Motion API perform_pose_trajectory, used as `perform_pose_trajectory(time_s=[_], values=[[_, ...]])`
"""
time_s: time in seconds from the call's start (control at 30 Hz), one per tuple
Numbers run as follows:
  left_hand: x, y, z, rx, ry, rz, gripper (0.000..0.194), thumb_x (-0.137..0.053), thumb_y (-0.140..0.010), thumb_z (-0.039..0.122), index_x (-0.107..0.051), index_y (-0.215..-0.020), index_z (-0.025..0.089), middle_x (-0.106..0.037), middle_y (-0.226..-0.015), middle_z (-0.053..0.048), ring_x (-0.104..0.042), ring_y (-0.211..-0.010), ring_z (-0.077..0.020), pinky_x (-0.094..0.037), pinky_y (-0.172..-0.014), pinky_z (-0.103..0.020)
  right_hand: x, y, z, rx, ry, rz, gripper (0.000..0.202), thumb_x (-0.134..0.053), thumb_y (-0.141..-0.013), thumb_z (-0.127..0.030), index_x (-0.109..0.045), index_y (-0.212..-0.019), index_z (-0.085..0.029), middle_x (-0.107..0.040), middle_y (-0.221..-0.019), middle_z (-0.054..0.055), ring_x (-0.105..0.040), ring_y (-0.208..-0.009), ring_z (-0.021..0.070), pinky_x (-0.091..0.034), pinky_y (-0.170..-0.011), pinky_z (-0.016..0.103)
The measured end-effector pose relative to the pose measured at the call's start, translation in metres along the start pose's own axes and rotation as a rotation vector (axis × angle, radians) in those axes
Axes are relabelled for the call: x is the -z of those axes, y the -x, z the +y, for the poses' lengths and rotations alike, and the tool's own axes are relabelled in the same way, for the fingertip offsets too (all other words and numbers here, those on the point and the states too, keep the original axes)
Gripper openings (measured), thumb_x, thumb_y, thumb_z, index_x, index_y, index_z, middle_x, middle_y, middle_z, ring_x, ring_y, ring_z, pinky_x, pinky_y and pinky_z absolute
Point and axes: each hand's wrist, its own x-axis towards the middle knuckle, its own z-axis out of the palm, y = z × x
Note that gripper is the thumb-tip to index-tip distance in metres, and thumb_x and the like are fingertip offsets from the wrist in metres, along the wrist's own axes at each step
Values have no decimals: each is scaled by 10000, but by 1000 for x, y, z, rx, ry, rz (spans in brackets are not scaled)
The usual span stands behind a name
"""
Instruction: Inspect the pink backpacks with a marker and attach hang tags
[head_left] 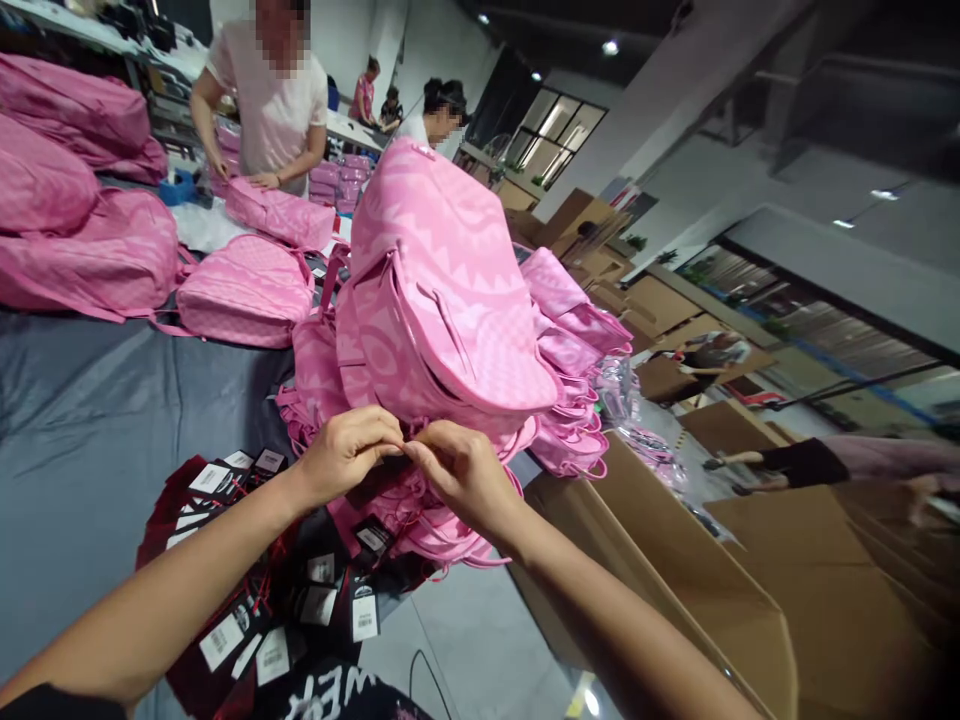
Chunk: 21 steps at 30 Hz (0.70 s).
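Observation:
A large pink patterned backpack (457, 290) leans on a heap of pink bags in the middle. At its lower edge, my left hand (352, 450) and my right hand (461, 470) meet fingertip to fingertip, both pinched closed. Whatever they grip between them is too small to make out. Below and left of my hands lies a pile of black hang tags (319, 603) with white barcode labels and red cords. One black tag (373, 538) rests against the pink straps under my hands.
More pink bags (247, 290) lie on the grey-covered table (82, 400). An open cardboard box (675, 570) stands at the right. Across the table a person (274, 110) handles a pink bag; other people are farther back and at the right.

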Motion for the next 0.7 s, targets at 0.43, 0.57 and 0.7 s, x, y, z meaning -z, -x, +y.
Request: perform_pose_trajectory(time_s=[0.43, 0.57, 0.7], values=[[2, 0, 7, -7, -17, 31, 113, -567, -897, 135, -678, -893, 156, -695, -860, -56, -654, -827, -120, -521, -752, -223, -5, 5, -5, -52, 41, -53, 129, -518, -925, -264, -548, -826, -187, -570, -716, -7, -505, -631, 119, -353, -582, 236], [1, 0, 9, -3, -44, 42, 101, -581, -890, 138, -678, -863, 147, -695, -833, -55, -657, -788, -119, -517, -712, -213, -7, 7, -6, -79, 68, -29, 94, -595, -862, -240, -529, -906, -189, -566, -748, -16, -499, -609, 112, -339, -553, 227], [1, 0, 10, -4, -56, 28, 102, -576, -887, 125, -671, -855, 140, -690, -831, -60, -652, -787, -124, -514, -712, -221, -9, 8, -7, -82, 72, -23, 85, -526, -908, -242, -530, -839, -193, -580, -727, -4, -513, -617, 118, -347, -568, 231]])
